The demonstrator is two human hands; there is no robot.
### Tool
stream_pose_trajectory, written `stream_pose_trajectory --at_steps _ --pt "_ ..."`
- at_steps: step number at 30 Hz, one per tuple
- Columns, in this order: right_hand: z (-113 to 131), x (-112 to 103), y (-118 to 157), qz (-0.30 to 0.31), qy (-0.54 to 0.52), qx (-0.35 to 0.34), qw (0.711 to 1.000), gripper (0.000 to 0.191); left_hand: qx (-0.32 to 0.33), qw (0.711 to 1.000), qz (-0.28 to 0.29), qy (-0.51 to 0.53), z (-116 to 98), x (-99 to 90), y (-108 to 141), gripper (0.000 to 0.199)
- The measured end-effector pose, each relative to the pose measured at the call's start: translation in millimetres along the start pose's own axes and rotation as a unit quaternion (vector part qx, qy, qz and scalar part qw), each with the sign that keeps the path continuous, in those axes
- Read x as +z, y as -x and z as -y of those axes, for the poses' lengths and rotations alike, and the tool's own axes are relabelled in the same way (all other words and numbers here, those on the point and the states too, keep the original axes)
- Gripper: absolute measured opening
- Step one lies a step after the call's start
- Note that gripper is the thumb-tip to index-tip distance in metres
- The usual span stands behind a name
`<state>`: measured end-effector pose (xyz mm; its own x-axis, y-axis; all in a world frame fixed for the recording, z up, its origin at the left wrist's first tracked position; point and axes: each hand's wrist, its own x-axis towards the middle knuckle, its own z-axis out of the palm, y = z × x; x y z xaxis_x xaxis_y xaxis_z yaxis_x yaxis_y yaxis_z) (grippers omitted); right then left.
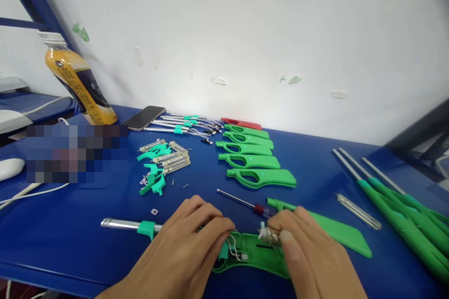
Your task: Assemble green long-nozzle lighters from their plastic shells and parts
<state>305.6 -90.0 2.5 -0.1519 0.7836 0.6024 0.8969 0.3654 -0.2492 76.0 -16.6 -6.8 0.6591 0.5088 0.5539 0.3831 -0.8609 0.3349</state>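
In front of me lies an open green lighter shell half (261, 250), with thin white wires and a teal trigger inside. A metal lighter tube (121, 224) with a teal collar sticks out to its left. My left hand (189, 243) is closed over the shell's left part, fingertips at the trigger and wires. Between the thumb and fingers of my right hand (305, 252) is a clear fuel tank (271, 236), its valve end pointing left, held over the shell's right part. Most of the tank is hidden by the fingers. Behind that hand rests another green shell half (340, 231).
A screwdriver (242, 202) lies beyond my hands. Further back are several green shell halves (263, 177), a red one (242, 124), loose fuel tanks (177, 163), teal triggers (152, 182) and wired tubes (168, 126). A phone (145, 117) and bottle (80, 79) stand left; lighters (396, 215) lie right.
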Motion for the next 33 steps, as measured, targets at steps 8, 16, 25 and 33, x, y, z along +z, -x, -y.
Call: stream_pose_trajectory --at_steps 8,16,25,33 --pt "-5.8 11.4 1.9 0.110 0.001 -0.045 0.993 0.023 0.006 1.000 0.010 0.022 -2.7 -2.4 -3.6 0.020" --pt "-3.9 9.8 1.3 0.096 0.009 -0.047 0.994 0.019 -0.011 0.999 0.015 0.032 -1.8 -1.0 -1.0 0.020" --pt "-5.3 9.7 2.8 0.094 0.008 -0.054 0.994 0.018 -0.008 0.999 0.022 0.030 -3.7 -1.5 -1.4 0.018" --pt "-2.6 9.0 0.5 0.092 0.016 -0.056 0.994 0.017 0.002 1.000 0.022 0.020 -3.2 -1.3 2.8 0.018"
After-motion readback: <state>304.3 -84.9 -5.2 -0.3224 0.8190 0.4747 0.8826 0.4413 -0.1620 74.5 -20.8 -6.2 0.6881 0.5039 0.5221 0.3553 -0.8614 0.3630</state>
